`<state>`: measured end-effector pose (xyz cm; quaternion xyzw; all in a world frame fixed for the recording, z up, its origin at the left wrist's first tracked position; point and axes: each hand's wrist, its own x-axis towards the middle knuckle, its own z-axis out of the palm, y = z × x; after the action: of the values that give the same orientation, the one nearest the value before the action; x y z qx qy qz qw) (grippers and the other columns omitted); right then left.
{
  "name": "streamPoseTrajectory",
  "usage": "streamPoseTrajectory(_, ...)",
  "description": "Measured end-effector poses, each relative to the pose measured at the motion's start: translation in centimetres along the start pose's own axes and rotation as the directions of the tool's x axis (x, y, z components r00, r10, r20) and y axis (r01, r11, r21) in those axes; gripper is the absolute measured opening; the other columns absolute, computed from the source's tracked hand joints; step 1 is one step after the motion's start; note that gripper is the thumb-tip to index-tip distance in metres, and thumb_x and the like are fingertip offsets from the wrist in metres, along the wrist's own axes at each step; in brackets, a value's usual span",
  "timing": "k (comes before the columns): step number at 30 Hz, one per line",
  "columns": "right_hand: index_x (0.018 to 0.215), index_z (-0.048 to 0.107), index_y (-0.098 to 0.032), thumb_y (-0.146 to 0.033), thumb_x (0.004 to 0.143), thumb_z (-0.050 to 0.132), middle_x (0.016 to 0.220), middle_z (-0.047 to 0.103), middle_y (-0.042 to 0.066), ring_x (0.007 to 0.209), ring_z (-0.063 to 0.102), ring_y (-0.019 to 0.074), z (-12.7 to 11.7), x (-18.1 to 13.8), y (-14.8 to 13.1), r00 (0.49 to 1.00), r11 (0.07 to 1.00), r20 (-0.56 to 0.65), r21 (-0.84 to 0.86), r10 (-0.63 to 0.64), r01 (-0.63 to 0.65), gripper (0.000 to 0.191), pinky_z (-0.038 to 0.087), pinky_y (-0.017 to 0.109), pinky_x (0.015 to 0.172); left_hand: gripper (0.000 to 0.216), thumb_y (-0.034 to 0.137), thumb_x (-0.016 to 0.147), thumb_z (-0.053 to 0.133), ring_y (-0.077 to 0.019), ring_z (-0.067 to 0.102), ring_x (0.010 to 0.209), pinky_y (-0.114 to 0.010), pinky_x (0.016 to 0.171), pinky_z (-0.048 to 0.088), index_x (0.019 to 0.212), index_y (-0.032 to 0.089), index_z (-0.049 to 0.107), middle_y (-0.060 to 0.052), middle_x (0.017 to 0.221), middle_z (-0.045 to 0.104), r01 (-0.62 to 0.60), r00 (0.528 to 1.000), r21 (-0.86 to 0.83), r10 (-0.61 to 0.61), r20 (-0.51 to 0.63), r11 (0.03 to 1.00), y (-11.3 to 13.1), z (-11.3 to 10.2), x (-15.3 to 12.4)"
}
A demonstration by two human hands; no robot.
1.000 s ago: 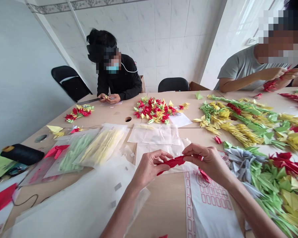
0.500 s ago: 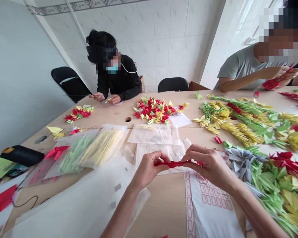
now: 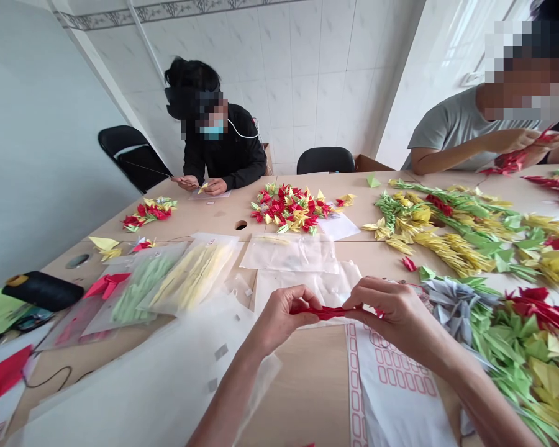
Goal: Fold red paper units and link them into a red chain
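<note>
A narrow strip of folded red paper [image 3: 330, 312] stretches between my two hands above the table. My left hand [image 3: 286, 320] pinches its left end between thumb and fingers. The right end is gripped by my right hand [image 3: 387, 310], whose fingers cover part of it; a bit of red shows behind them. Under and behind the hands lie clear plastic bags [image 3: 289, 251] and a white sheet with red printed boxes [image 3: 403, 369]. To the right of my right hand is a heap of green, yellow, red and grey folded paper pieces [image 3: 507, 354].
A person in black [image 3: 228, 146] and one in grey [image 3: 447, 127] sit across the table, handling folded paper. Red and yellow paper pieces [image 3: 289, 208] lie mid-table. Bags of folded strips [image 3: 190, 273], a black thread spool [image 3: 41, 290] and a large translucent bag [image 3: 135, 379] lie to the left.
My hands have shifted only slightly, still holding the red paper; my right fingers sit a little differently on it. The person in grey's hands have moved slightly.
</note>
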<state>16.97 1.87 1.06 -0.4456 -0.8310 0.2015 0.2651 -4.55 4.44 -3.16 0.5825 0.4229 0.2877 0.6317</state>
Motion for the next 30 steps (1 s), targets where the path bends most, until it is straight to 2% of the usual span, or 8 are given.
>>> streamPoseTrajectory(10, 0.08, 0.066, -0.021, -0.025, 0.086, 0.057, 0.07, 0.062, 0.002, 0.059, 0.054, 0.0111, -0.1, -0.2, -0.8, 0.998, 0.997, -0.037, -0.048, 0.051, -0.053, 0.012, 0.038, 0.021, 0.054, 0.012, 0.02, 0.072, 0.069, -0.0122, 0.057, 0.07, -0.022, 0.067, 0.041, 0.079, 0.015, 0.061, -0.002, 0.071, 0.064, -0.01, 1.0, -0.053, 0.011, 0.019, 0.999, 0.0, 0.0, 0.0)
streamPoseTrajectory(17, 0.084, 0.067, -0.021, -0.024, 0.087, 0.056, 0.079, 0.064, 0.002, 0.069, 0.057, 0.0118, 0.0, -0.4, -0.7, 0.998, 0.998, 0.006, 0.015, 0.061, -0.061, 0.012, 0.038, 0.021, 0.061, 0.011, 0.019, 0.072, 0.068, -0.011, 0.055, 0.069, -0.021, 0.064, 0.039, 0.079, 0.015, 0.06, 0.0, 0.071, 0.061, -0.005, 1.0, 0.002, 0.005, 0.025, 1.0, 0.0, 0.2, 0.0)
streamPoseTrajectory(23, 0.079, 0.068, -0.023, -0.021, 0.082, 0.061, 0.073, 0.065, -0.003, 0.061, 0.053, 0.0092, 0.3, 0.2, 0.0, 0.984, 0.98, 0.009, 0.096, 0.177, -0.177, 0.008, 0.036, 0.02, 0.058, 0.018, 0.017, 0.071, 0.068, -0.0099, 0.053, 0.066, -0.02, 0.06, 0.037, 0.085, 0.017, 0.056, 0.001, 0.071, 0.061, -0.001, 1.0, 0.027, 0.0, 0.028, 1.0, 0.1, 0.6, -0.1)
streamPoseTrajectory(27, 0.078, 0.07, -0.024, -0.022, 0.08, 0.062, 0.074, 0.067, -0.004, 0.062, 0.053, 0.0091, 0.8, 0.4, 0.4, 0.968, 0.955, -0.001, 0.163, 0.25, -0.246, 0.008, 0.035, 0.02, 0.058, 0.02, 0.014, 0.07, 0.068, -0.0082, 0.051, 0.062, -0.018, 0.055, 0.036, 0.086, 0.018, 0.056, 0.002, 0.069, 0.059, 0.015, 0.999, 0.008, -0.015, 0.042, 1.0, 0.3, 0.6, -0.1)
streamPoseTrajectory(30, 0.075, 0.071, -0.024, -0.024, 0.079, 0.063, 0.068, 0.065, -0.004, 0.059, 0.049, 0.0094, 1.4, 0.5, 0.5, 0.956, 0.941, 0.0, 0.177, 0.292, -0.288, 0.008, 0.033, 0.022, 0.057, 0.023, 0.015, 0.069, 0.069, -0.0081, 0.051, 0.063, -0.018, 0.054, 0.037, 0.089, 0.018, 0.056, 0.001, 0.074, 0.059, 0.016, 0.999, 0.004, -0.017, 0.038, 1.0, 0.3, 0.7, -0.1)
